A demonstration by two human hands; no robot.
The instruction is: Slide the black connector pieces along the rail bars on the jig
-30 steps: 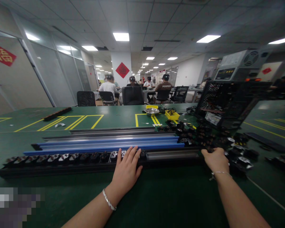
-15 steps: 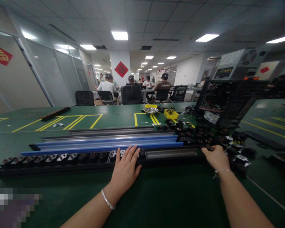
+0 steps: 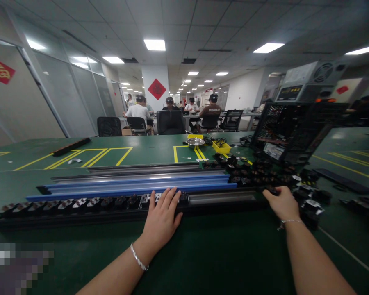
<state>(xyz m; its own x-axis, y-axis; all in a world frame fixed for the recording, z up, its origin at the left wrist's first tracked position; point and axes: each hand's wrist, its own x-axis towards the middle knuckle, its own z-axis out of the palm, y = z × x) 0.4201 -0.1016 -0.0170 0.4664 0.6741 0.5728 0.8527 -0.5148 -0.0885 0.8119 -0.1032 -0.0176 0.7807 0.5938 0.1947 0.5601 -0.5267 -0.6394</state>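
Observation:
A long black rail [image 3: 221, 200] lies across the green table in front of me, its left half filled with a row of small black parts [image 3: 80, 203]. My left hand [image 3: 161, 219] rests flat on the rail, fingers stretched over the last parts in the row. My right hand [image 3: 283, 203] reaches to the right end of the rail, at the edge of a heap of loose black parts [image 3: 264, 176]. Its fingers curl forward and pinch a small black piece at their tips.
Blue and grey rails [image 3: 141, 184] lie stacked just behind the black one. A black perforated computer case [image 3: 292, 131] stands at the right, a metal bowl [image 3: 195, 142] and a yellow tray [image 3: 221, 147] further back. Several people sit at a far table [image 3: 172, 110].
My right hand has slid a little forward to the heap's edge and its fingertips have closed on a small black piece. My left hand has stayed put.

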